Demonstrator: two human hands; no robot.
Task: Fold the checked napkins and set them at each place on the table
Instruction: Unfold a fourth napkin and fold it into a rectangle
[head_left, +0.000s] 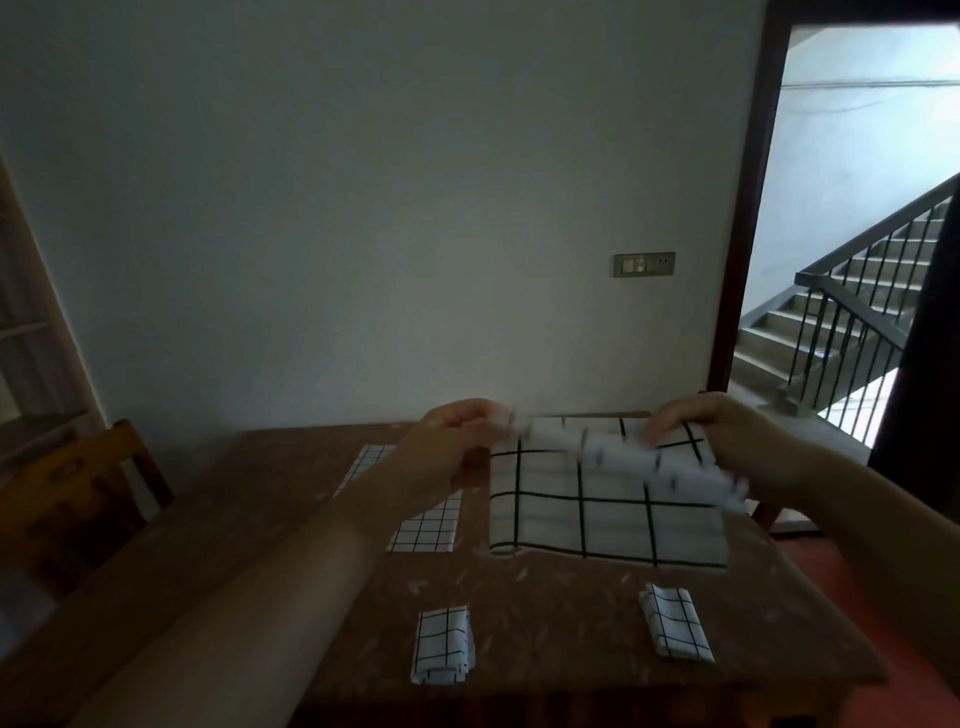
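While the large checked napkin (608, 509) lies spread on the table (291, 525), it serves as the landmark for this entry. Far to its left, a wooden chair (88, 499) stands at the table's side. Just left of the napkin lies a flat napkin of finer check (423, 530), partly hidden by the left forearm. Below and left of the large napkin, near the table's front edge, sits a folded napkin (441, 647).

The left hand (452, 431) is over the napkin's far left corner, fingers curled in a pinching grip on the lifted far edge. Motion blur hides the exact contact. The lifted edge runs rightward as a pale, blurred band across the cloth. The right hand (701, 421), at the far right corner, has its fingers curled down onto the same edge; the grip looks closed on cloth.

Below and right of the napkin sits a second folded napkin (675, 629).

Handling judgement: cloth is light, limp, non-fragile; it sags between holds. Best taken at both corners of one edge, kept taut, then laid flat for a clean crease.
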